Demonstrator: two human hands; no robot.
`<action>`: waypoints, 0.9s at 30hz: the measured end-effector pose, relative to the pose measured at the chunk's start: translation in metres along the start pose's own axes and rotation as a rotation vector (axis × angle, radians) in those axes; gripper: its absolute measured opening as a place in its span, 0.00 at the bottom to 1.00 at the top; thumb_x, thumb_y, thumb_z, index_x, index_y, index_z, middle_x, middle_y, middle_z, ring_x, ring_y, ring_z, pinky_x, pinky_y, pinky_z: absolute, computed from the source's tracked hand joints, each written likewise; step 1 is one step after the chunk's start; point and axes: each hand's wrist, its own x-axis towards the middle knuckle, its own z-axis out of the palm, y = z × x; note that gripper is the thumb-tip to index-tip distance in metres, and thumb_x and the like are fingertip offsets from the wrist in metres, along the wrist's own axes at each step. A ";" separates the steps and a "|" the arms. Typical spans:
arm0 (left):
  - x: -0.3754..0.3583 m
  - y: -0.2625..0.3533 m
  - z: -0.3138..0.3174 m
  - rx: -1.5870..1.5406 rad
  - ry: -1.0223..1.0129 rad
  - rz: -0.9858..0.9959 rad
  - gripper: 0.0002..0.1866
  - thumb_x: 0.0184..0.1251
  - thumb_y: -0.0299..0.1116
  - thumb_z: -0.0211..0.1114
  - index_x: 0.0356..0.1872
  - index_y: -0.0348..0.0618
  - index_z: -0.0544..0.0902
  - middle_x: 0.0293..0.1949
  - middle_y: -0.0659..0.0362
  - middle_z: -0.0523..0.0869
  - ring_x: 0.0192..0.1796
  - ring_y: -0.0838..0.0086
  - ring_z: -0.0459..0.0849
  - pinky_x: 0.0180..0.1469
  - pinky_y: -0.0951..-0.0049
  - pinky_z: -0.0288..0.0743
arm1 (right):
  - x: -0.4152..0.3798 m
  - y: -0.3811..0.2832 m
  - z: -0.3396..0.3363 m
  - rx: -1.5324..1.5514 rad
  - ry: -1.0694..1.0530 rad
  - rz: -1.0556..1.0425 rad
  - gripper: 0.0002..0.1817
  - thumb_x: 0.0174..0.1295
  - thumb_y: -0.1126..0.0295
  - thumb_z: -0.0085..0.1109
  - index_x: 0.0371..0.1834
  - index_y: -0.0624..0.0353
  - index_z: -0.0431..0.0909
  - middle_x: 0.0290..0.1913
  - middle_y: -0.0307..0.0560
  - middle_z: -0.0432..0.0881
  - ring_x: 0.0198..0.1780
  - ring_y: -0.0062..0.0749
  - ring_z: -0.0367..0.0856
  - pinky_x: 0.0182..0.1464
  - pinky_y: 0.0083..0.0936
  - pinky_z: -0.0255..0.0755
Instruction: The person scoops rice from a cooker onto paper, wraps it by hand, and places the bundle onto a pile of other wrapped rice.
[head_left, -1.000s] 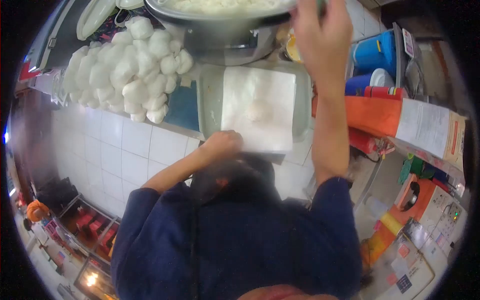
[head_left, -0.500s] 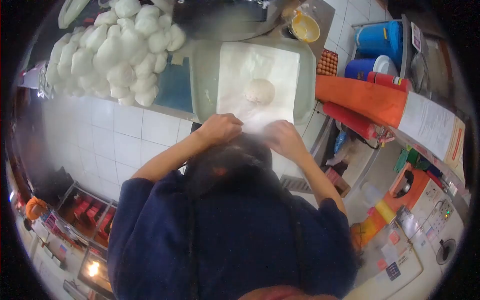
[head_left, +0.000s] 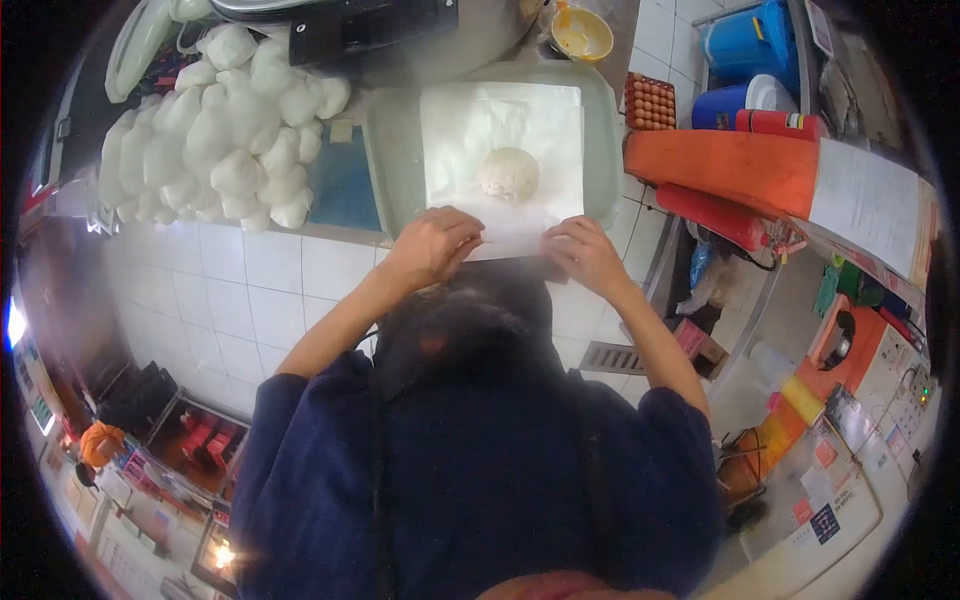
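Note:
On a pale green tray (head_left: 604,130) lies a white sheet of paper (head_left: 455,120). A round, pale, dough-like mound (head_left: 510,175) with a rough surface rests near the sheet's middle. My left hand (head_left: 438,245) pinches the near left part of the paper, fingers curled. Opposite it, my right hand (head_left: 585,253) has thumb and fingers closed on the near right edge. Between my hands the near part of the paper is raised and partly folded toward the mound. The fingertips are partly hidden by the paper.
Several white rounded bundles (head_left: 215,140) are piled at left, beside a blue mat (head_left: 345,185). A yellow-stained bowl (head_left: 582,36) stands beyond the tray. At right are an egg tray (head_left: 650,102), an orange panel (head_left: 720,170) and a red cylinder (head_left: 712,215).
My hands have moved slightly apart, and the near edge of the paper shows more clearly between them. The whole view has shifted a little. The mound keeps its place on the paper.

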 end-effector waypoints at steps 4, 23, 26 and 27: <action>0.007 0.002 -0.005 0.018 0.067 -0.053 0.07 0.59 0.28 0.69 0.37 0.39 0.82 0.41 0.57 0.87 0.43 0.61 0.85 0.45 0.62 0.79 | 0.012 -0.014 -0.015 -0.110 0.093 -0.026 0.13 0.51 0.69 0.70 0.41 0.57 0.84 0.42 0.39 0.84 0.47 0.37 0.79 0.50 0.32 0.73; 0.021 -0.057 -0.006 -0.426 0.222 -0.619 0.15 0.66 0.42 0.66 0.36 0.39 0.88 0.38 0.51 0.89 0.37 0.64 0.86 0.42 0.69 0.78 | 0.013 0.043 0.009 0.575 0.245 0.797 0.09 0.62 0.69 0.63 0.41 0.60 0.87 0.39 0.44 0.88 0.38 0.31 0.84 0.34 0.20 0.74; 0.043 -0.075 -0.003 -0.296 0.117 -0.808 0.19 0.68 0.45 0.63 0.36 0.36 0.87 0.31 0.48 0.88 0.31 0.67 0.86 0.38 0.68 0.76 | 0.041 0.056 0.004 0.553 0.162 1.076 0.10 0.61 0.65 0.64 0.40 0.58 0.87 0.36 0.46 0.87 0.32 0.36 0.84 0.35 0.23 0.74; 0.046 -0.077 -0.003 -0.195 0.046 -0.796 0.19 0.68 0.44 0.63 0.38 0.34 0.86 0.27 0.47 0.87 0.29 0.70 0.85 0.36 0.67 0.76 | 0.048 0.056 -0.007 0.321 0.032 0.981 0.11 0.60 0.63 0.65 0.39 0.58 0.87 0.35 0.47 0.87 0.32 0.40 0.83 0.35 0.28 0.75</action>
